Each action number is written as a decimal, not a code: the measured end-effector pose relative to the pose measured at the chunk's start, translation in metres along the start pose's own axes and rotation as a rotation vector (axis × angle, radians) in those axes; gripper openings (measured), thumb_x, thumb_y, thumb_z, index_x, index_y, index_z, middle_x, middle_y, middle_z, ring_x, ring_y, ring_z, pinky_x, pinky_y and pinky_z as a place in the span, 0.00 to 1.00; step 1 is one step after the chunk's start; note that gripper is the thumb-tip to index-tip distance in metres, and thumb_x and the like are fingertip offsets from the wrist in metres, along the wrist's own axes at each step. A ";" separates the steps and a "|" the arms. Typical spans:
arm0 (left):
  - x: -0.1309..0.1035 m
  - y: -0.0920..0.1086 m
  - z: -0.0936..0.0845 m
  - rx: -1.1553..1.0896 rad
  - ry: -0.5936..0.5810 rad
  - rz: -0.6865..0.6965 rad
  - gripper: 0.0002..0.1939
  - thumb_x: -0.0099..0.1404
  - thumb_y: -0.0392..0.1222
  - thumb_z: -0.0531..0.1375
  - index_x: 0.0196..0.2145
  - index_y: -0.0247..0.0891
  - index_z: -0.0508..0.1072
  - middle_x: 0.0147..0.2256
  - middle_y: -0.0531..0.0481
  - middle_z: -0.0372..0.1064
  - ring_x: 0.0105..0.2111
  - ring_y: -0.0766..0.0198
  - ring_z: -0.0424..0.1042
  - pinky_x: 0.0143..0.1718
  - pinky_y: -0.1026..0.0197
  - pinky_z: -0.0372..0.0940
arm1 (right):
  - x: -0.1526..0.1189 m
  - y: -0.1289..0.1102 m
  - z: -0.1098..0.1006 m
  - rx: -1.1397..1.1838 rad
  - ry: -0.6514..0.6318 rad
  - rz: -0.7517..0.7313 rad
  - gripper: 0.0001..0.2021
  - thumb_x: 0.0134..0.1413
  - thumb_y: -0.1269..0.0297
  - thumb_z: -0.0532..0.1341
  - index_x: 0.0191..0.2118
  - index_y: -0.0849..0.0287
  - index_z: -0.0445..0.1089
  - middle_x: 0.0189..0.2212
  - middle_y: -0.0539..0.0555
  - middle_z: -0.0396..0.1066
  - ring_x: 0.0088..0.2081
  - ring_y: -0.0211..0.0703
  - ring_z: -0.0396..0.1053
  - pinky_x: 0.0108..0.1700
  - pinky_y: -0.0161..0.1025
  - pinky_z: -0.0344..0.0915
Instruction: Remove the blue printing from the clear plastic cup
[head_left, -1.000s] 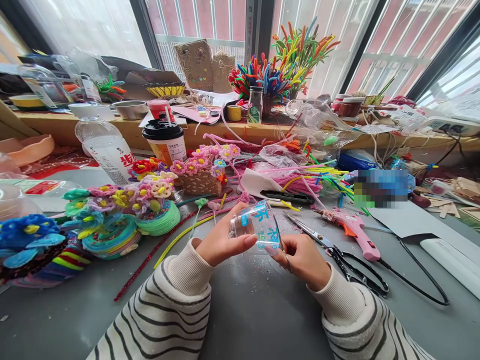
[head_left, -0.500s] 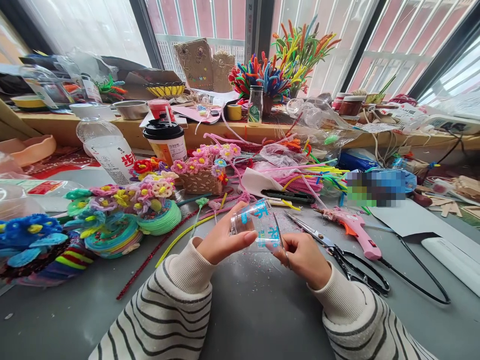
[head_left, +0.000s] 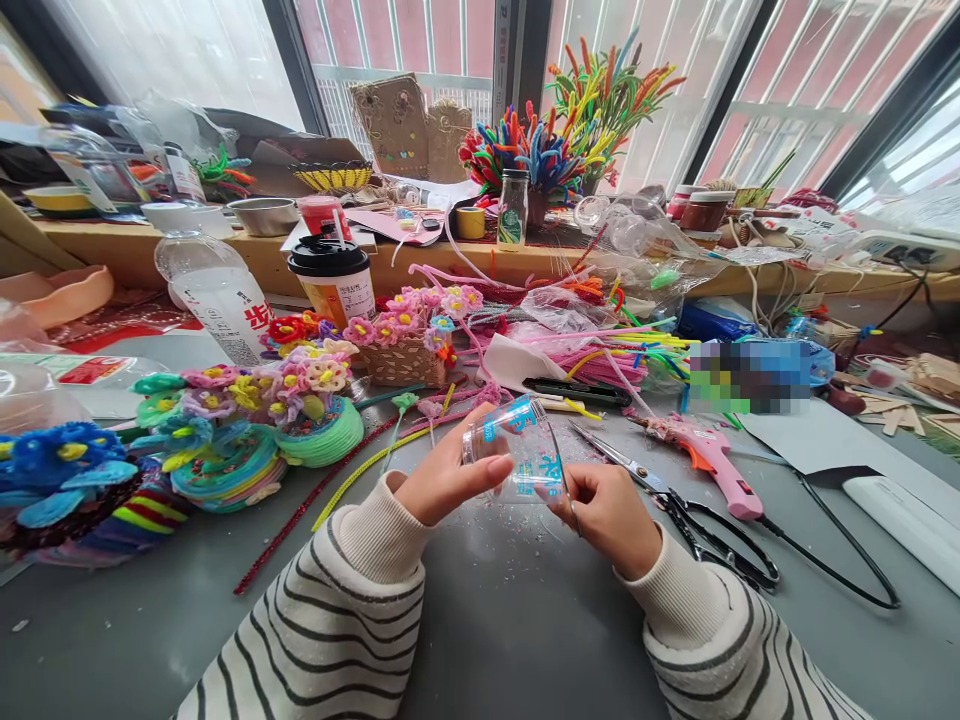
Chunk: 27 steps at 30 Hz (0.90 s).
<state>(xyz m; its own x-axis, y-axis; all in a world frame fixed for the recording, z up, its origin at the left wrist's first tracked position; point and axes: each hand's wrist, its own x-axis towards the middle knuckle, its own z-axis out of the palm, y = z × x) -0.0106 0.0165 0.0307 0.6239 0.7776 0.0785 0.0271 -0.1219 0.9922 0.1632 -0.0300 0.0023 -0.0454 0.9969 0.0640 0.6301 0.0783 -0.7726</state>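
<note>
A cut piece of clear plastic bottle (head_left: 531,455) with blue print lies on its side between my hands, above the grey table. My left hand (head_left: 459,470) wraps round its narrower left end, the thumb along the near side. At its wide, open right end, my right hand (head_left: 611,515) is closed with thumb and finger pinching the rim. A thin curved edge shows beneath these fingers; part of the rim is hidden by them. Just right of my right hand lie black-handled scissors (head_left: 686,525), blades towards the back left.
A pink glue gun (head_left: 709,460) with a black cable lies to the right. Pipe-cleaner flower pots (head_left: 225,470) stand left, near a plastic bottle (head_left: 214,290) and a lidded paper cup (head_left: 334,280). Pink pipe cleaners (head_left: 600,365) and a black cutter (head_left: 577,391) lie behind the hands.
The bottle piece has turned slightly in my hands, so its blue print sits a little differently. Both hands keep nearly the same place and grip.
</note>
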 end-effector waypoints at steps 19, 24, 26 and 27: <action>0.000 0.007 -0.001 -0.040 -0.028 -0.066 0.30 0.46 0.63 0.55 0.35 0.34 0.58 0.17 0.57 0.58 0.19 0.69 0.57 0.24 0.64 0.52 | -0.001 0.002 0.001 0.003 0.018 -0.051 0.20 0.41 0.50 0.51 0.11 0.57 0.48 0.09 0.46 0.51 0.15 0.31 0.48 0.19 0.31 0.50; -0.001 0.006 -0.005 -0.032 -0.026 -0.067 0.27 0.47 0.61 0.56 0.36 0.35 0.58 0.18 0.58 0.58 0.19 0.69 0.57 0.24 0.64 0.52 | -0.001 0.003 -0.001 0.011 -0.001 -0.050 0.23 0.41 0.47 0.53 0.11 0.57 0.48 0.09 0.46 0.51 0.16 0.31 0.48 0.19 0.31 0.49; -0.001 0.007 -0.007 -0.026 -0.052 -0.065 0.26 0.48 0.61 0.55 0.35 0.35 0.58 0.17 0.58 0.58 0.18 0.69 0.57 0.23 0.64 0.51 | -0.001 0.001 -0.002 0.018 -0.005 -0.054 0.24 0.40 0.46 0.55 0.10 0.58 0.48 0.09 0.45 0.49 0.15 0.30 0.46 0.18 0.30 0.47; -0.001 0.008 -0.007 -0.016 -0.062 -0.063 0.26 0.48 0.60 0.55 0.34 0.35 0.59 0.17 0.58 0.58 0.18 0.69 0.57 0.23 0.64 0.51 | -0.001 -0.001 -0.002 0.021 -0.008 -0.057 0.25 0.40 0.46 0.56 0.10 0.58 0.47 0.09 0.44 0.48 0.15 0.29 0.46 0.18 0.30 0.46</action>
<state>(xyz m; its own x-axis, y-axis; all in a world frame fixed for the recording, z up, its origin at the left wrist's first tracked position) -0.0167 0.0193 0.0391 0.6687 0.7435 0.0101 0.0556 -0.0635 0.9964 0.1642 -0.0310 0.0041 -0.0873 0.9908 0.1031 0.6101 0.1350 -0.7808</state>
